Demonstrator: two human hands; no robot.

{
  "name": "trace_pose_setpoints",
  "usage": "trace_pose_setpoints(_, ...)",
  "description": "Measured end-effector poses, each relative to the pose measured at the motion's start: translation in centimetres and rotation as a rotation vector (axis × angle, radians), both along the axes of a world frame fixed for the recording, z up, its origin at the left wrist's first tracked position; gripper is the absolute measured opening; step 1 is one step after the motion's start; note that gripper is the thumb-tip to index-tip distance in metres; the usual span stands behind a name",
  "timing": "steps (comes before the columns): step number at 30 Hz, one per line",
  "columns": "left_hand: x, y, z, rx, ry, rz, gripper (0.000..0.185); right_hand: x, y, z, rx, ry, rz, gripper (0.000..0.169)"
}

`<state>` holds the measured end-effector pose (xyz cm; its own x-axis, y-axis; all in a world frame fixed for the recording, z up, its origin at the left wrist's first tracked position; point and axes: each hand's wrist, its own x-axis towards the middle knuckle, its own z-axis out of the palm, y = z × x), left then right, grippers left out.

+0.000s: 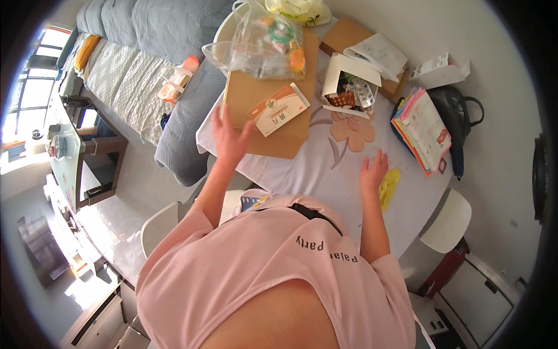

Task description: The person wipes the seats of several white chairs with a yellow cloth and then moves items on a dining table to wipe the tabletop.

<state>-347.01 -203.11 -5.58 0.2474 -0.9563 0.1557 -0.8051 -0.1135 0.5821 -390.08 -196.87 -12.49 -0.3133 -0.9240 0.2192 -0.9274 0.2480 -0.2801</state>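
Observation:
My left hand [231, 141] is at the left edge of brown cardboard [270, 146], its fingers apart and nothing in it. An orange and white medicine box [280, 109] lies flat on the cardboard, just right of that hand. My right hand [375, 171] is over the white tablecloth [314, 179], fingers spread and holding nothing, beside a crumpled yellow piece [389, 188] of thin material. Farther back, an opened white carton [351, 87] holds blister packs [362, 94] of pills. A clear plastic bag [261, 48] with orange items lies on the cardboard's far part.
A stack of colourful papers [423, 131] and a black bag [451, 113] are at the right. Behind the carton lie a brown box [346, 32] and a white paper bag [379, 52]. White chairs [449, 220] flank the table; a grey sofa [183, 148] is at the left.

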Motion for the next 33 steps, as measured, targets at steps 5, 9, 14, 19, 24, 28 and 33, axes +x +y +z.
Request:
trace_pose_setpoints(5,7.7,-2.1,-5.0,0.228,0.278,0.183,0.071,0.7,0.9,-2.6,0.265,-0.468,0.017,0.054)
trace_pose_setpoints(9,9.0,-7.7,-5.2,0.380,0.490,0.090,0.066,10.8,-4.4,2.6,0.459,-0.983,0.151,0.065)
trace_pose_setpoints(14,5.9,-12.1,-2.0,0.556,0.825,0.168,0.054,17.9,-8.3,2.5,0.531,-1.024,0.251,0.076)
trace_pose_setpoints(19,6.3,-12.6,-2.4,0.383,0.673,0.167,0.046,20.7,-6.0,4.1,0.440,-1.309,0.455,0.066)
trace_pose_setpoints(24,6.6,-15.1,-1.3,0.368,0.560,0.067,0.041,22.0,-5.5,4.6,0.355,-1.411,0.458,0.057)
trace_pose_setpoints(28,8.9,-18.5,-3.2,0.329,0.425,0.018,0.042,22.9,-7.3,3.0,0.348,-1.394,0.540,0.055)
trace_pose_setpoints(33,8.0,-20.9,-4.8,0.277,0.340,-0.027,0.043,23.0,-10.7,1.2,0.287,-1.466,0.437,0.056)
